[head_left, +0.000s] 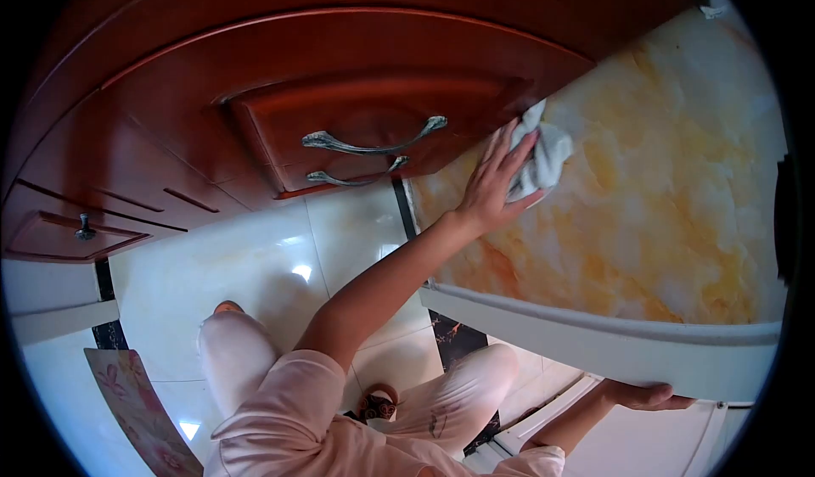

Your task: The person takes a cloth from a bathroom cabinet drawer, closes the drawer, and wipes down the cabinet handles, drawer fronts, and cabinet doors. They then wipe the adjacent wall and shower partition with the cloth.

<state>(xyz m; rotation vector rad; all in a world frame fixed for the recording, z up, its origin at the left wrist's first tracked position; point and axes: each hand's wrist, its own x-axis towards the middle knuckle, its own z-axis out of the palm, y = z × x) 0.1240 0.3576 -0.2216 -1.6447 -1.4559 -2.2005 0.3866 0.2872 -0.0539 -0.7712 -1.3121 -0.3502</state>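
My left hand point(497, 184) presses a crumpled whitish cloth point(543, 161) against an orange-and-white marbled panel point(628, 197), beside the lower corner of a red-brown wooden cabinet point(365, 61). Its fingers lie over the cloth's near side, with the thumb along the bottom. Lower right, my right hand point(643, 395) grips the underside of the white ledge point(611, 341) that borders the panel. Part of that hand is hidden by the ledge.
Two curved metal handles point(373, 148) stick out from the cabinet, and a small knob point(85, 227) is at far left. Below are glossy white floor tiles point(255, 265), my bent knees and a sandalled foot point(378, 402). A floral-patterned panel point(136, 401) stands at lower left.
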